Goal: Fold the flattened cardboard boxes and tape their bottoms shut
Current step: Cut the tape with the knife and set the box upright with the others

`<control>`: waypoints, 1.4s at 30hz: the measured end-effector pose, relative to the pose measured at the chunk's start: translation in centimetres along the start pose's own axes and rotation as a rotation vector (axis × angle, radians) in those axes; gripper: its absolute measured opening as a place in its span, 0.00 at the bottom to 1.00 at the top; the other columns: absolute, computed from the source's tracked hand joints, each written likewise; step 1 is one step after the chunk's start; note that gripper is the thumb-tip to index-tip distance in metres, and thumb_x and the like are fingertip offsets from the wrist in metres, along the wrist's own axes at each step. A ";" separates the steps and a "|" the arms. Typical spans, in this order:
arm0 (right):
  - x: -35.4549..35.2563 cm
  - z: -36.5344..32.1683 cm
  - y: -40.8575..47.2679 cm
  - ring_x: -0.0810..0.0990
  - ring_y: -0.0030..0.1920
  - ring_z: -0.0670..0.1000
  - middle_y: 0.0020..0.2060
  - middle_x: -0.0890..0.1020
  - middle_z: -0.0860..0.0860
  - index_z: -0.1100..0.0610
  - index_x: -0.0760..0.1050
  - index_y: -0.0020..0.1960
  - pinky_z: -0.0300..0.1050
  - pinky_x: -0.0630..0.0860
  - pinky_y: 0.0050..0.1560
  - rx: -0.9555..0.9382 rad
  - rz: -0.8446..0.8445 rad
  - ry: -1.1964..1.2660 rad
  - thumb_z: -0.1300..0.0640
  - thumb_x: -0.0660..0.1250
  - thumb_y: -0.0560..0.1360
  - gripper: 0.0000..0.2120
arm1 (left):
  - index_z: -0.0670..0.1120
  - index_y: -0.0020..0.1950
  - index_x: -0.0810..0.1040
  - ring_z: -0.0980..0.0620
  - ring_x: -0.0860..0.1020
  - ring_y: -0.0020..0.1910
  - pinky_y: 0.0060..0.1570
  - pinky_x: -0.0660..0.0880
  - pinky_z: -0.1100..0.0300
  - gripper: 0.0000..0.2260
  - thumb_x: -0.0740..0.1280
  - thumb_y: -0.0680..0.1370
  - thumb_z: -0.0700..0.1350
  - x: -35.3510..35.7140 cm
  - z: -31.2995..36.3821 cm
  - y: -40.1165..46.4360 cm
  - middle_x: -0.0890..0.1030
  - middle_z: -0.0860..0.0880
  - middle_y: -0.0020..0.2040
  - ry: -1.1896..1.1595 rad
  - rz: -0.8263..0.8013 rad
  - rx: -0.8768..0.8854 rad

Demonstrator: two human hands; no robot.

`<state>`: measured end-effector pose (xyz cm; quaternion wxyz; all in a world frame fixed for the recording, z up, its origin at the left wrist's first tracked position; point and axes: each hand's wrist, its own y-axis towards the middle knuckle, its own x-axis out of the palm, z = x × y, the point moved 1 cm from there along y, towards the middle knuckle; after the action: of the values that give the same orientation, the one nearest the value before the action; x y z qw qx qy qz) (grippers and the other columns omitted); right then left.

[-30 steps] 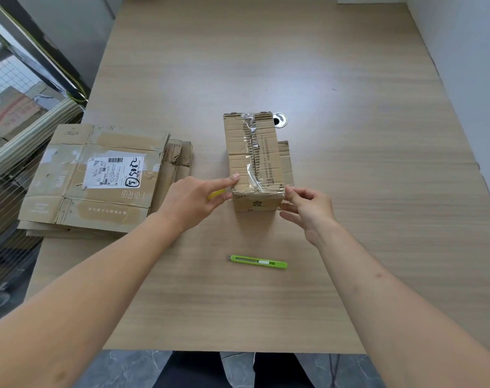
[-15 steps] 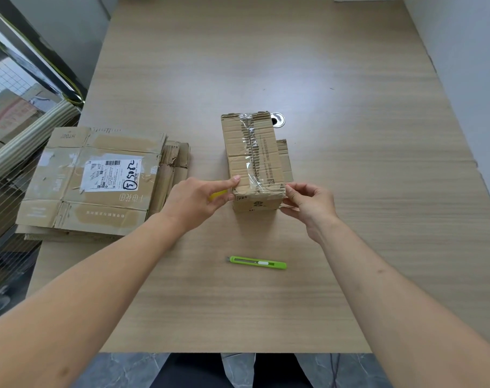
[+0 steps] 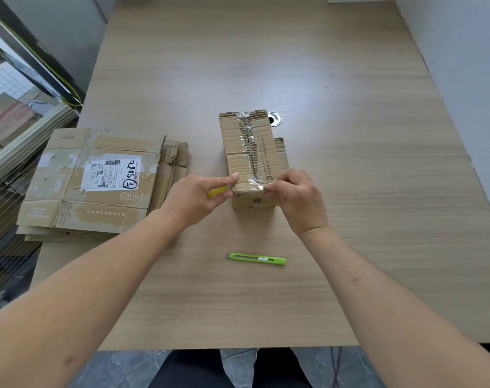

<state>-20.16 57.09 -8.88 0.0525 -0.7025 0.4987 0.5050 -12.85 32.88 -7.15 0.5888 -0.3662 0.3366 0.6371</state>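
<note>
A small folded cardboard box (image 3: 243, 152) stands bottom-up in the middle of the table, with clear tape (image 3: 249, 141) running along its seam. My left hand (image 3: 196, 196) holds a yellow object (image 3: 217, 191), mostly hidden in the palm, and its forefinger touches the box's near left corner. My right hand (image 3: 297, 197) pinches the loose end of the tape at the box's near right edge. A stack of flattened cardboard boxes (image 3: 98, 180) lies at the left, the top one bearing a white shipping label.
A green utility knife (image 3: 257, 259) lies on the table (image 3: 350, 191) in front of the box. A round metal cable grommet (image 3: 274, 119) sits behind the box. Left of the table are a railing and stored cardboard. A white wall runs along the right.
My right hand has risen from beside the box's near right corner onto its top edge and now pinches the tape end there. The left hand has stayed in place.
</note>
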 end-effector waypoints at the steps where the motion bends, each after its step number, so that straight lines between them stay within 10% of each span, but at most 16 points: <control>1: 0.2 0.0 0.0 0.75 0.44 0.55 0.41 0.79 0.51 0.56 0.84 0.45 0.49 0.77 0.37 -0.012 -0.001 -0.062 0.60 0.75 0.73 0.01 | 0.65 0.69 0.78 0.58 0.67 0.26 0.35 0.71 0.56 0.17 0.72 0.80 0.57 0.0 0.0 0.0 0.74 0.57 0.27 -0.008 -0.001 0.000; 9: 0.6 -2.5 -0.3 0.79 0.45 0.55 0.45 0.81 0.49 0.50 0.84 0.53 0.49 0.78 0.41 -0.198 -0.033 -0.213 0.61 0.74 0.76 0.09 | 0.64 0.69 0.80 0.52 0.82 0.41 0.44 0.80 0.53 0.18 0.73 0.78 0.59 1.5 0.9 0.3 0.88 0.52 0.54 -0.107 -0.005 0.029; 18: 1.3 -2.7 0.2 0.80 0.42 0.54 0.40 0.82 0.45 0.48 0.85 0.43 0.46 0.76 0.33 -0.041 0.051 -0.310 0.52 0.69 0.77 0.06 | 0.63 0.80 0.65 0.58 0.80 0.33 0.49 0.79 0.63 0.31 0.71 0.80 0.45 0.7 -0.2 -0.6 0.84 0.52 0.38 -0.412 -0.256 0.039; 25: 1.8 -3.0 0.8 0.80 0.45 0.53 0.43 0.83 0.45 0.47 0.84 0.45 0.43 0.74 0.30 0.110 0.063 -0.307 0.54 0.73 0.76 0.03 | 0.58 0.65 0.76 0.61 0.75 0.28 0.40 0.75 0.58 0.13 0.71 0.81 0.53 0.9 -0.8 -0.5 0.84 0.49 0.32 -0.430 -0.196 -0.124; 30: 1.2 -3.5 0.1 0.80 0.53 0.54 0.52 0.82 0.49 0.53 0.84 0.59 0.49 0.79 0.49 0.125 0.030 -0.027 0.53 0.71 0.78 0.11 | 0.53 0.53 0.77 0.61 0.74 0.25 0.35 0.72 0.59 0.01 0.67 0.84 0.49 0.4 -0.1 -0.6 0.84 0.49 0.32 -0.376 -0.169 -0.133; 33: 0.8 -4.3 -1.1 0.78 0.45 0.54 0.44 0.79 0.51 0.56 0.84 0.50 0.44 0.76 0.45 0.006 0.056 0.026 0.51 0.74 0.78 0.08 | 0.53 0.51 0.77 0.60 0.74 0.25 0.35 0.73 0.58 0.02 0.66 0.84 0.49 0.6 -0.1 -0.4 0.84 0.50 0.31 -0.338 -0.147 -0.146; 42: 4.0 -2.2 -6.8 0.77 0.49 0.52 0.47 0.76 0.48 0.52 0.82 0.53 0.48 0.77 0.49 0.360 -0.880 -0.058 0.48 0.80 0.69 0.16 | 0.54 0.50 0.77 0.58 0.75 0.27 0.36 0.76 0.56 0.03 0.67 0.83 0.48 0.9 -0.3 -0.5 0.83 0.51 0.30 -0.318 -0.108 -0.121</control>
<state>-13.57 56.61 -13.82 0.3961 -0.8124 0.2319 0.3596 -12.40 33.11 -8.10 0.6449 -0.3134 0.1802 0.6734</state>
